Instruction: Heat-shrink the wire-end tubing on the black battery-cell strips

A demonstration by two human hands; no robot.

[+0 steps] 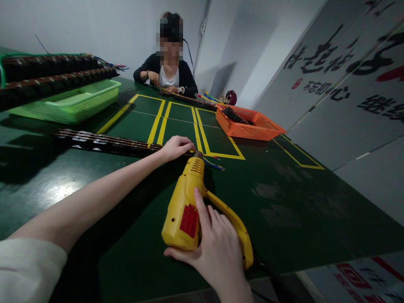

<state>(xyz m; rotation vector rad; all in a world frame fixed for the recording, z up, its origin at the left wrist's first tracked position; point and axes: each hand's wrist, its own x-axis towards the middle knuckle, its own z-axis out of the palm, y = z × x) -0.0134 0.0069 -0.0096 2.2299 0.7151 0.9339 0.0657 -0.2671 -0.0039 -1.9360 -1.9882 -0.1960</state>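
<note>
One orange basket (244, 129) holding black parts (234, 115), green basket (94, 101), heat gun (181, 189)

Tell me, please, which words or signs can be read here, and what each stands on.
"不忘初心": wall.
"继续": same wall, at picture edge.
Large brush lettering above: unclear, partly cut off.
Red seal: too small.
Red label on the yellow heat gun: too blurred.
Lower-right panel: red and black markings, unclear.
</note>
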